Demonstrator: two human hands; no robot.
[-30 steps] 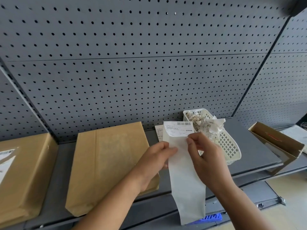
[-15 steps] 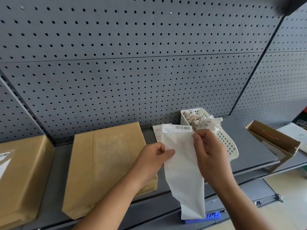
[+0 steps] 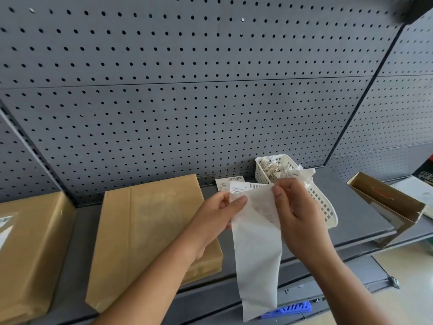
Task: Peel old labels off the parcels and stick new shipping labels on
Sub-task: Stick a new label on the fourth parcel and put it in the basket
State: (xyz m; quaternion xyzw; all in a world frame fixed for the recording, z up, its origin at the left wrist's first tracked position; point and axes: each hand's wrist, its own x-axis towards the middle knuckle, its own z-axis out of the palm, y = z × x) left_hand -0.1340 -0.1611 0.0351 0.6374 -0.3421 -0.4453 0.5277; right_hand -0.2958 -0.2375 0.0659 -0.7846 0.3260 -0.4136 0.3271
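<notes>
I hold a long white backing strip (image 3: 256, 261) upright above the shelf edge, with a new shipping label (image 3: 246, 187) at its top, partly peeled. My left hand (image 3: 218, 212) pinches the label's left edge. My right hand (image 3: 297, 207) grips the strip's top right corner and folds it forward. A brown paper-wrapped parcel (image 3: 150, 233) lies flat on the grey shelf (image 3: 358, 214) left of my hands, its top bare. Another brown parcel (image 3: 28, 249) with a label (image 3: 4, 225) sits at the far left.
A white plastic basket (image 3: 323, 202) full of crumpled label scraps stands behind my right hand. Another printed label (image 3: 228, 182) lies flat on the shelf behind the strip. An open cardboard box (image 3: 386, 205) sits at the right. Grey pegboard (image 3: 187, 102) backs the shelf.
My right hand has pulled the strip's top corner further down and forward, so more of the label's top stands free. Both hands sit slightly higher and closer together.
</notes>
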